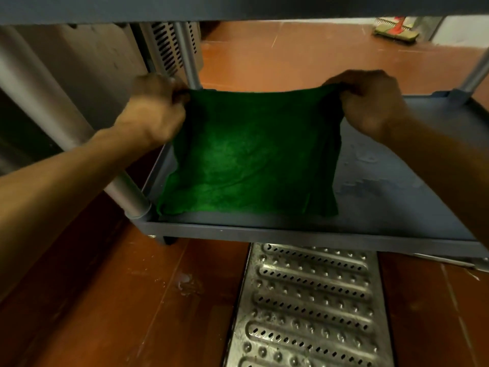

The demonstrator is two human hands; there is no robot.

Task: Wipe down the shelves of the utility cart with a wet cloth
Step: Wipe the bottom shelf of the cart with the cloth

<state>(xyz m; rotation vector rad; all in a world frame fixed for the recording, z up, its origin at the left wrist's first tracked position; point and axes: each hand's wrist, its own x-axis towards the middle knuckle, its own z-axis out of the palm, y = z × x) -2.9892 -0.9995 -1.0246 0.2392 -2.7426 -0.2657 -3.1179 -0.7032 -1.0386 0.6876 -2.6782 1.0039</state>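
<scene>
You have the green cloth point(251, 154) spread open over the bottom shelf point(391, 186) of the cart, its two far corners lifted and its near edge lying on the shelf just behind the front lip. Your left hand point(156, 112) is pressed together on the far left corner, and your right hand point(370, 104) pinches the far right corner in the same way, so each grip is closed on cloth and the fabric is pulled taut between them. Expect it to handle as a soft, limp thing with a little extra weight from the water: it will sag, fold and cling to the shelf rather than hold a shape. Corner holds suit spreading or refolding; for wiping, you would likely do better with a flat palm on a folded pad. The bare shelf to the right shows damp streaks, which suggests that part is already wet. The near left post point(79, 133) stands close by your left forearm, so mind it.
</scene>
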